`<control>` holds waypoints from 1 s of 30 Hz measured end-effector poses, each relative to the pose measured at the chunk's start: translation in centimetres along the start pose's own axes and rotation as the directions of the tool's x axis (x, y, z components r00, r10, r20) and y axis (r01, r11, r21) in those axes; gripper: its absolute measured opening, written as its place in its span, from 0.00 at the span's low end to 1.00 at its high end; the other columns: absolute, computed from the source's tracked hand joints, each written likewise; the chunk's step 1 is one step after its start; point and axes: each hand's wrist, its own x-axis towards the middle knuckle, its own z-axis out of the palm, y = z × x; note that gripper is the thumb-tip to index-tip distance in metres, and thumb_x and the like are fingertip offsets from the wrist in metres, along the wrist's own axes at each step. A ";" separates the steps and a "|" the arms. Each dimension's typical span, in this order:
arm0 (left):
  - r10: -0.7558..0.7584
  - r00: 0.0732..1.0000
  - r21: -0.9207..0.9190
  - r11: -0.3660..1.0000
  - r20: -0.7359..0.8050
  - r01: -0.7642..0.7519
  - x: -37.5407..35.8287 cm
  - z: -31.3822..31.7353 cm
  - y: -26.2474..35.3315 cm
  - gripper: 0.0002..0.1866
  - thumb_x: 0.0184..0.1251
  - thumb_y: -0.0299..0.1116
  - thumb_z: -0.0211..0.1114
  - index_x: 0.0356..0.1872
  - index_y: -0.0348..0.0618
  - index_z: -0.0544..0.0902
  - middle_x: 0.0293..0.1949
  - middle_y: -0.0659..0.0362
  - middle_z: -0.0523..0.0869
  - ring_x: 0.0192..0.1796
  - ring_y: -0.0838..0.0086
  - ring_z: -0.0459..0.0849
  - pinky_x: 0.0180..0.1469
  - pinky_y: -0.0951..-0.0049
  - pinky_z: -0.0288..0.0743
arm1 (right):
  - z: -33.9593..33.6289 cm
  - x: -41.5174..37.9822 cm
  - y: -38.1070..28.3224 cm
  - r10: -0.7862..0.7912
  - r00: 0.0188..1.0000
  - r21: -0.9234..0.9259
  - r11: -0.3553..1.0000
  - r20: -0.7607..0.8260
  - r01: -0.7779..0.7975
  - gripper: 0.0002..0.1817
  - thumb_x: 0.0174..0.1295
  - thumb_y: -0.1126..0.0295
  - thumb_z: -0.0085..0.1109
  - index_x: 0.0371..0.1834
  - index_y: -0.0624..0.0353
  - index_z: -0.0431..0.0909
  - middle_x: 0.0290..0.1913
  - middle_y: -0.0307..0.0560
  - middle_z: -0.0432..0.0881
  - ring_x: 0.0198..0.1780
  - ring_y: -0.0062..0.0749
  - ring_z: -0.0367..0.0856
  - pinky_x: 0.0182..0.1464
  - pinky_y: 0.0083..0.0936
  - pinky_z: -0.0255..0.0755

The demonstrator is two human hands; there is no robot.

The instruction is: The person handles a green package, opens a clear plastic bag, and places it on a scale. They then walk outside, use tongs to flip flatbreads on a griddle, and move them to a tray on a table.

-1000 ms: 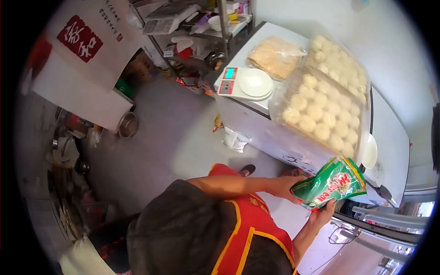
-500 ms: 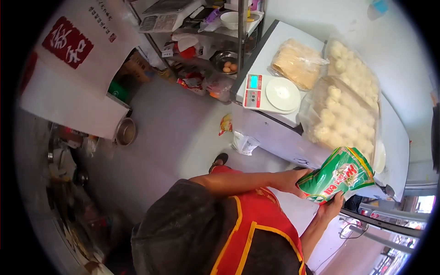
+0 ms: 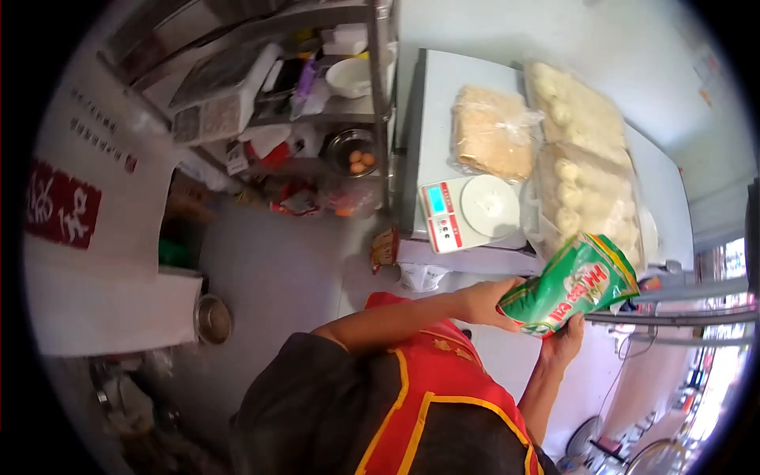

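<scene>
A green bag (image 3: pixel 568 286) with red and white print and a yellow-edged top is held between my two hands, tilted toward the upper right. My left hand (image 3: pixel 487 305) grips its lower left end. My right hand (image 3: pixel 565 340) holds the underside, with its fingers partly hidden by the bag. Just above the bag, clear bags of round pale dough pieces (image 3: pixel 590 194) lie on the white counter (image 3: pixel 439 87). Left of them are a digital scale (image 3: pixel 441 215) with a round white plate (image 3: pixel 491 206) and a clear bag of flat tan food (image 3: pixel 492 131).
Metal shelves (image 3: pixel 380 79) at the upper left hold a white bowl (image 3: pixel 348 77) and a metal bowl with eggs (image 3: pixel 351 152). A metal pot (image 3: pixel 214 319) stands at the left. A white bag (image 3: pixel 422 276) lies on the floor by the counter; a fan (image 3: pixel 584 435) is lower right.
The view has turned, so the counter and shelves appear shifted left and rotated. Both hands still hold the green bag, which sits slightly higher and further left in view.
</scene>
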 end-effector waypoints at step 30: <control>-0.286 0.405 -0.314 0.949 -0.868 -0.004 -14.0 -20.1 -8.6 0.22 0.68 0.38 0.58 0.59 0.37 0.69 0.46 0.58 0.81 0.45 0.77 0.79 0.48 0.78 0.73 | 27.8 24.9 18.9 0.006 0.999 0.107 0.994 0.038 -0.010 0.17 0.71 0.70 0.39 0.58 0.66 0.68 0.54 0.49 0.75 0.53 0.39 0.75 0.58 0.39 0.69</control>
